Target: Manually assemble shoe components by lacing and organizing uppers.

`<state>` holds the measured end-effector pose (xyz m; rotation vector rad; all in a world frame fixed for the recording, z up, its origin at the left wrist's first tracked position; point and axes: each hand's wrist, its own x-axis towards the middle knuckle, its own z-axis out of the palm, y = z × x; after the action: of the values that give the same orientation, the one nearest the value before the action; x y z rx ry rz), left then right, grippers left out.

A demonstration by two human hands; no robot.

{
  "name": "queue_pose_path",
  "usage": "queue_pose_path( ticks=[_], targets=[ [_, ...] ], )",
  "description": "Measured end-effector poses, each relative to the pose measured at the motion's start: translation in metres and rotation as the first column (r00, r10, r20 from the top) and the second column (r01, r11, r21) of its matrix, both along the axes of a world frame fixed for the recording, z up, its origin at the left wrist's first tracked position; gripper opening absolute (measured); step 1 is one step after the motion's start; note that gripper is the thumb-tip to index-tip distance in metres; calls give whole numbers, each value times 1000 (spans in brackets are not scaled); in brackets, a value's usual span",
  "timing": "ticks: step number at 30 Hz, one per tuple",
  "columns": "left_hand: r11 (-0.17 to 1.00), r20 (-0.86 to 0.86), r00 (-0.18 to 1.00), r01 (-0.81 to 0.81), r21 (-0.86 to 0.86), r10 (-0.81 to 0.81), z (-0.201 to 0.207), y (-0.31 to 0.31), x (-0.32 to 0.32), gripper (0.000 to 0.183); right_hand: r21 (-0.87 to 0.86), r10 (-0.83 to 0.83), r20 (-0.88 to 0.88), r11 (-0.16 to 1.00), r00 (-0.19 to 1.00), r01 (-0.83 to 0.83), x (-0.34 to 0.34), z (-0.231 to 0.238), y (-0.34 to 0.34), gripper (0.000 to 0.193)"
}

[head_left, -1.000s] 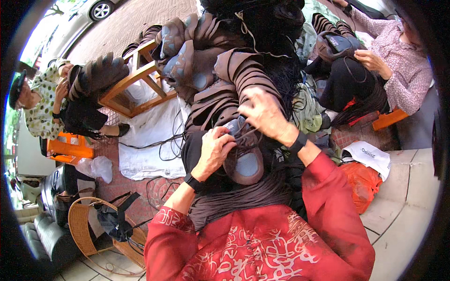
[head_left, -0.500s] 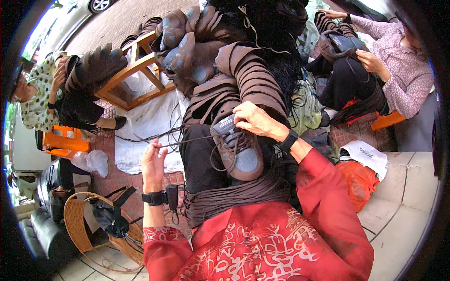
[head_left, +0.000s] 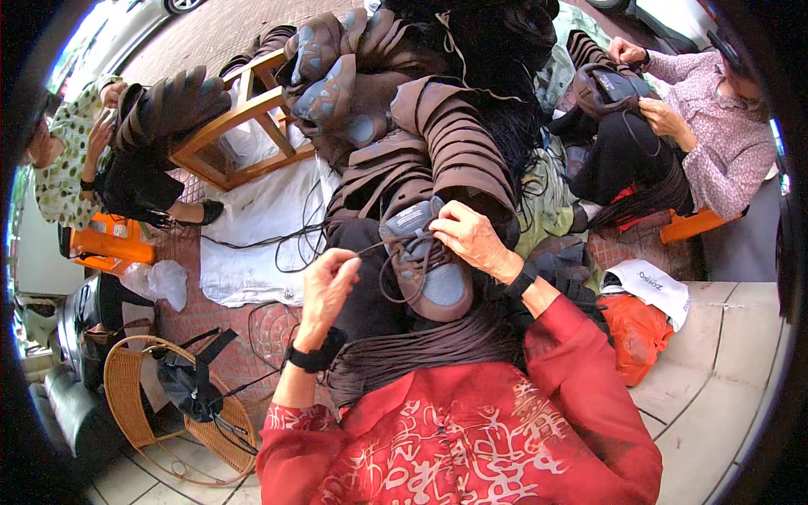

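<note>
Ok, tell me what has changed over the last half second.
The left hand, far out to the left before, has come back toward the brown-and-blue lace-up shoe, shortening the stretch of shoelace between them. The right hand has shifted slightly lower in view. The shoe and lace bundle stayed put.

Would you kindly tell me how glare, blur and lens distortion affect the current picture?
Head view: washed-out brightness at upper left, around the pale car; head view: joints between the pale tiles curve near the picture's dark rim; head view: the shoe at the right hand looks fairly clear.
</note>
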<state>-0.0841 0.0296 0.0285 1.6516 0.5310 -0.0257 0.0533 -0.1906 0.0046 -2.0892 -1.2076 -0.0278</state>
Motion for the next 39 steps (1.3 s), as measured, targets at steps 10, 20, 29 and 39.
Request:
queue_pose_path(
  ticks=[10,20,29,39],
  targets=[
    [999,166,986,30,26,-34,-12,-15,24,8,9,-46,-12,999,999,46,-1,15,-9,8],
    [903,195,952,142,405,-237,-25,-16,41,19,176,-284,-647,847,708,501,-13,-11,-2,13],
    [966,13,992,121,230,-128,-21,-17,46,15,24,-154,-949,834,275,551,-12,-16,8,20],
    [698,-164,960,-278,-660,228,-25,31,0,22,22,-132,-956,858,260,514,-11,-10,13,24]
  ],
)
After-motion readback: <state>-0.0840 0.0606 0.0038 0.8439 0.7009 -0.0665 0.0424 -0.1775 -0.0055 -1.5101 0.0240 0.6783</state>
